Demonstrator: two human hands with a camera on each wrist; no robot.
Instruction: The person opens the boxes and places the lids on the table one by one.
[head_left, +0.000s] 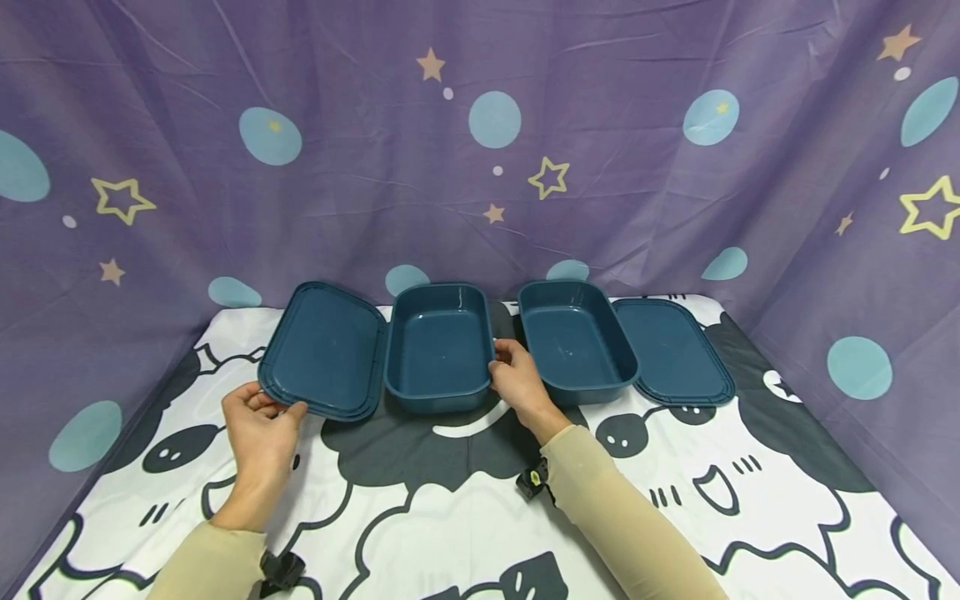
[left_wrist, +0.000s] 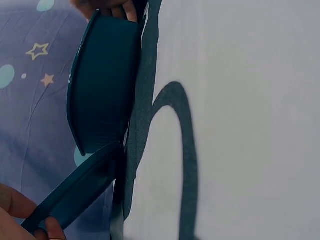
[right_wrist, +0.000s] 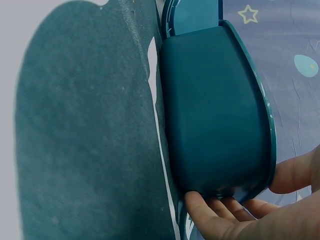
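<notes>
A dark blue rectangular lid [head_left: 324, 350] is tilted up at the left, its raised side in my left hand [head_left: 261, 429]. That hand pinches the lid's near-left edge, thumb on one face and fingers on the other, as the left wrist view also shows the lid [left_wrist: 75, 187]. Right of the lid stands an open dark blue food container [head_left: 441, 346], upright. My right hand [head_left: 521, 383] holds its right side. In the right wrist view the thumb [right_wrist: 292, 175] is at the container's rim and the fingers lie against the outer wall [right_wrist: 215, 120].
A second open blue container [head_left: 573, 333] stands to the right, slightly turned. Beside it a second lid [head_left: 673, 350] lies flat. The cloth [head_left: 465, 533] has a black-and-white cartoon print. Behind hangs a purple curtain [head_left: 600, 200] with stars and ovals.
</notes>
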